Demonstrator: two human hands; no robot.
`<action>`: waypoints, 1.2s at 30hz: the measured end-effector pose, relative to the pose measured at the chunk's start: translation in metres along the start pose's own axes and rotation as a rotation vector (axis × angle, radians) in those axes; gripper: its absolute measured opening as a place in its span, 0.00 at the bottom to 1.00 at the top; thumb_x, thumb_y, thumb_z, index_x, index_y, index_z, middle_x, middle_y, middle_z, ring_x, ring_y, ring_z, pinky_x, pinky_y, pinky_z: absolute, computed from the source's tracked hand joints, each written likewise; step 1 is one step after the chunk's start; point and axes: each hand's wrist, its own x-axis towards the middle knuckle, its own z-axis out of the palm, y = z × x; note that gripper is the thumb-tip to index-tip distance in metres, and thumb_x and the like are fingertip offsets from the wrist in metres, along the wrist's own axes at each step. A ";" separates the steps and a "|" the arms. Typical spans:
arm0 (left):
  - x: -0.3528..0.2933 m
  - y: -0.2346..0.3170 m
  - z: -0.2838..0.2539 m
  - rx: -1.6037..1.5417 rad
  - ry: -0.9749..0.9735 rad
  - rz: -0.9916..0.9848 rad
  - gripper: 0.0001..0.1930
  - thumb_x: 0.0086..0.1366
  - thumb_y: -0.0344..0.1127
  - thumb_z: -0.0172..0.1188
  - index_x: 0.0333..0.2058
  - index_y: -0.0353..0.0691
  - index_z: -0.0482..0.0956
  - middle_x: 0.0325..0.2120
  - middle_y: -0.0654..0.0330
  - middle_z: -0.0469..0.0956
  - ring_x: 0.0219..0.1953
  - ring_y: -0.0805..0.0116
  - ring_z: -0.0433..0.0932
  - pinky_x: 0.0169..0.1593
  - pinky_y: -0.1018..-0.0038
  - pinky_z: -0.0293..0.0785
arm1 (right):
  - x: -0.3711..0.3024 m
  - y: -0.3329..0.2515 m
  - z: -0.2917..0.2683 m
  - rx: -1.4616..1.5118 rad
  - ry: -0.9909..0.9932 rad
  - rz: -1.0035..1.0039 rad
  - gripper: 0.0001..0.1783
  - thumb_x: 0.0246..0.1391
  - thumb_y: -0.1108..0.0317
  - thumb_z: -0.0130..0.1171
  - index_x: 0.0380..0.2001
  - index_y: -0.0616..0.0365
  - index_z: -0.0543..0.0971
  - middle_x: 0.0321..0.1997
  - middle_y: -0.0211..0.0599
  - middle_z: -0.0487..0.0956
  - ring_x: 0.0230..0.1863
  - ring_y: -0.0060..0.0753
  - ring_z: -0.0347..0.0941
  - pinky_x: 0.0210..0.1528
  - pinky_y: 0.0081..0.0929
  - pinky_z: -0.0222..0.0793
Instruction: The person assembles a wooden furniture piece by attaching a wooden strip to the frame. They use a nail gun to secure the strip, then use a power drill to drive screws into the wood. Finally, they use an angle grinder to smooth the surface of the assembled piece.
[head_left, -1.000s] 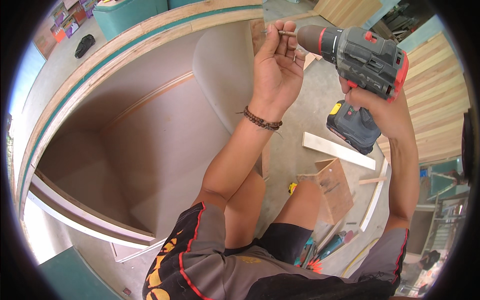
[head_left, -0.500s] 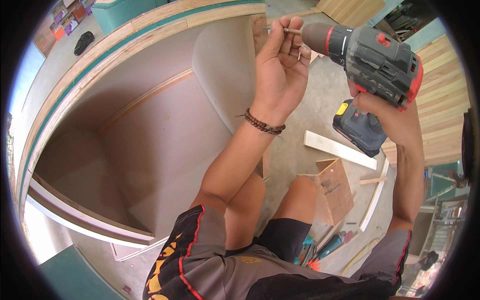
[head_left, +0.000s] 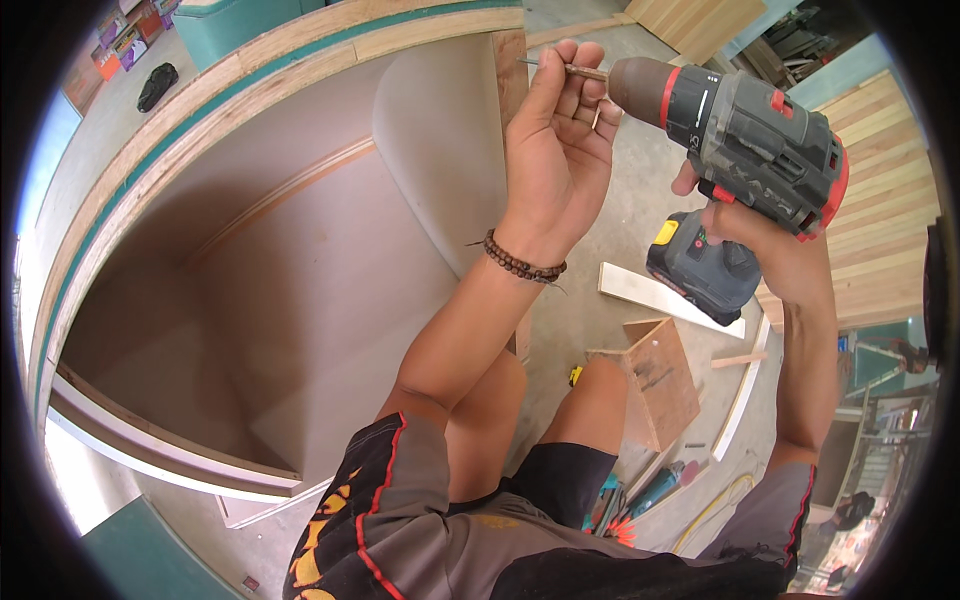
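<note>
My right hand (head_left: 755, 225) grips a black and red cordless drill (head_left: 760, 130), its chuck facing left and a battery with a yellow tab below the handle. From the chuck a brownish driver bit (head_left: 590, 73) reaches into the fingers of my left hand (head_left: 565, 140). That hand is closed in a pinch around a thin pointed screw (head_left: 528, 60), whose tip sticks out to the left; where screw and bit meet is hidden by the fingers. Just beyond the tip stands the wooden end post (head_left: 508, 75) of a large curved cabinet (head_left: 300, 260); the tip appears close to it, contact unclear.
The cabinet's rim (head_left: 225, 75) arcs across the left. On the floor lie a white board (head_left: 650, 295), a small wooden box piece (head_left: 665, 385), a yellow tape measure (head_left: 575, 375) by my knee, and a teal power tool (head_left: 655, 490). Slatted wood panels (head_left: 880, 200) stand at the right.
The drill's body has tilted and shifted slightly right, while its battery has swung left and lower. My left hand keeps its pinch. A tape measure now shows beside my knee.
</note>
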 end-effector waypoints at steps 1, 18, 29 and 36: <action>0.000 0.000 0.000 0.004 0.001 0.009 0.10 0.78 0.42 0.51 0.49 0.45 0.74 0.47 0.70 0.80 0.49 0.77 0.76 0.57 0.73 0.71 | 0.000 0.001 -0.001 -0.027 -0.010 -0.002 0.14 0.43 0.75 0.60 0.38 0.60 0.80 0.31 0.27 0.77 0.30 0.19 0.71 0.33 0.23 0.68; 0.004 0.005 0.006 -0.001 0.068 0.015 0.11 0.77 0.40 0.51 0.49 0.41 0.75 0.49 0.64 0.81 0.53 0.69 0.77 0.63 0.66 0.70 | -0.002 -0.001 0.000 -0.180 0.049 -0.109 0.13 0.42 0.75 0.59 0.35 0.60 0.80 0.28 0.27 0.77 0.28 0.20 0.71 0.33 0.24 0.68; 0.002 0.006 0.006 -0.013 0.066 0.022 0.12 0.76 0.42 0.54 0.49 0.41 0.77 0.46 0.65 0.82 0.45 0.76 0.76 0.54 0.75 0.73 | -0.001 -0.003 0.001 -0.236 0.063 -0.093 0.11 0.41 0.74 0.58 0.32 0.59 0.80 0.26 0.26 0.75 0.27 0.19 0.68 0.32 0.23 0.65; 0.007 0.000 -0.003 -0.031 0.044 0.024 0.14 0.76 0.44 0.53 0.50 0.41 0.77 0.46 0.65 0.81 0.43 0.77 0.75 0.52 0.78 0.74 | 0.002 -0.006 -0.002 -0.259 0.023 -0.095 0.10 0.41 0.75 0.58 0.32 0.60 0.79 0.26 0.26 0.74 0.28 0.19 0.68 0.31 0.24 0.65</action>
